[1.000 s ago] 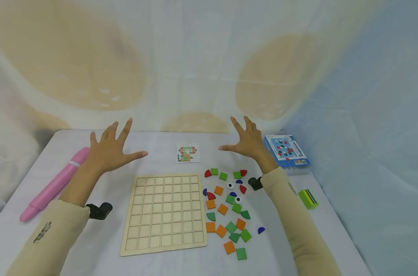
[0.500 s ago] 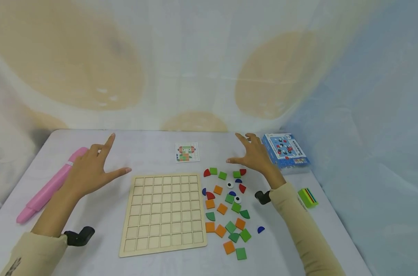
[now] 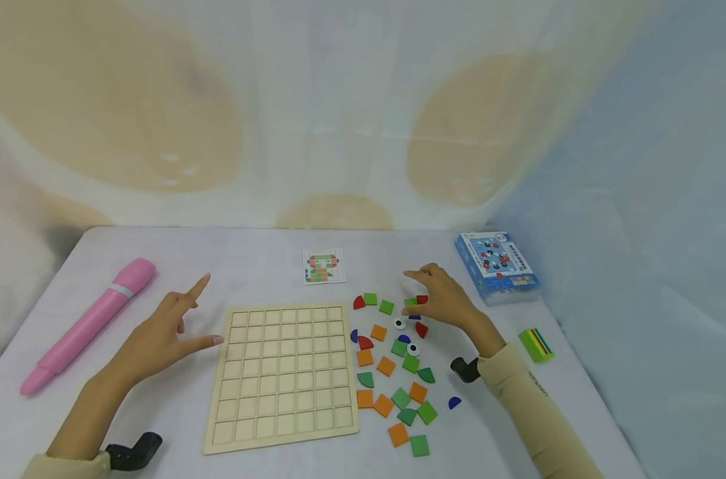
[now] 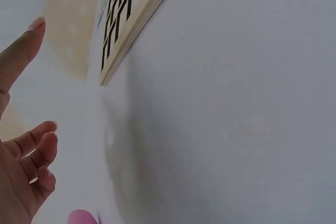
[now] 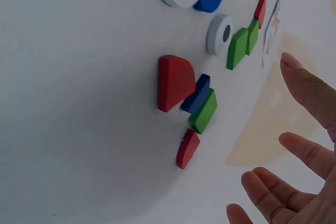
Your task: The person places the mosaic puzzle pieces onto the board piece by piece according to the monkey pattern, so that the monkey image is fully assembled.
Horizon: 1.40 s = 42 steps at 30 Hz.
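My left hand (image 3: 157, 338) hovers beside the left edge of a wooden grid board (image 3: 285, 372), thumb and index finger spread apart, holding nothing. In the left wrist view its thumb points toward the board's corner (image 4: 113, 66). My right hand (image 3: 443, 297) is over the far end of the scattered tiles, thumb and fingers apart with nothing between them. Below it, in the right wrist view, lie a red quarter-round tile (image 5: 176, 83), a blue half-round tile (image 5: 197, 94), a green square tile (image 5: 203, 111) and a white eye disc (image 5: 219, 35).
Several orange square tiles (image 3: 386, 366) and green ones lie right of the board. A pattern card (image 3: 324, 267) is at the back. A pink tube-shaped thing (image 3: 87, 326) lies on the left. A blue box (image 3: 498, 266) and a small green block with coloured stripes (image 3: 536, 345) are at the right.
Both hands have come down and nearer, from raised and widely spread to low over the table. The right hand now overlaps the far tiles in the head view. Tiles and board stay put.
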### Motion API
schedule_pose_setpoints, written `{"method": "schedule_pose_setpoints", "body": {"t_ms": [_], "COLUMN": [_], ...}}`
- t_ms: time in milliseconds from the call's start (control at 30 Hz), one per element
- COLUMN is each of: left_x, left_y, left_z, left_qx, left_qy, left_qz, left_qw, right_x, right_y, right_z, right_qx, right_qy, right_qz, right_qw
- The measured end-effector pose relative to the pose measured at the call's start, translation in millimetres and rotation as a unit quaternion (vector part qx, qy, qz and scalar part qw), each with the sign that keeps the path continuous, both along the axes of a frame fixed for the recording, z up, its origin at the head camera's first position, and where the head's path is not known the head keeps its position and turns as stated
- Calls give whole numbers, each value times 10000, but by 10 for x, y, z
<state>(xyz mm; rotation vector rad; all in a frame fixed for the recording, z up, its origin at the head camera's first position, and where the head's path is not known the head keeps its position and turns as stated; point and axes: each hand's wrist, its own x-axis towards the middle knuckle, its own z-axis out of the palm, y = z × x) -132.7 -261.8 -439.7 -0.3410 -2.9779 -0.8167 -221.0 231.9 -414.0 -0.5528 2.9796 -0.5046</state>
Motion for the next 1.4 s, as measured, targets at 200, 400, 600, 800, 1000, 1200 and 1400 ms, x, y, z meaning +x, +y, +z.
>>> {"method": "schedule_pose_setpoints", "body": {"t_ms": [200, 400, 600, 800, 1000, 1200, 1400], "left_x": [63, 103, 163, 236, 276, 289, 286], "left_y": [-27, -44, -76, -70, -45, -15, 5], "left_z": [-178, -307, -414, -500, -500, -464, -476], "left_qx": [313, 554, 740, 499, 343, 272, 299], "left_qy": [-153, -250, -241, -414, -252, -241, -165], "left_qz": [-55, -183, -361, -309, -374, -338, -320], "left_qw": [9994, 9980, 9963, 9974, 9984, 9988, 9989], "right_x": [39, 84, 111, 110, 115, 93, 43], "right_y": [1, -8, -35, -92, -213, -383, -521], "right_z": [-44, -109, -154, -180, -164, -163, -161], "right_qx": [-128, -269, -290, -419, -561, -439, -476], "right_qy": [-273, -427, -461, -540, -532, -601, -665], "right_qz": [-18, -6, 39, 157, 268, 283, 383], "right_qw": [9995, 9987, 9985, 9975, 9966, 9968, 9959]}}
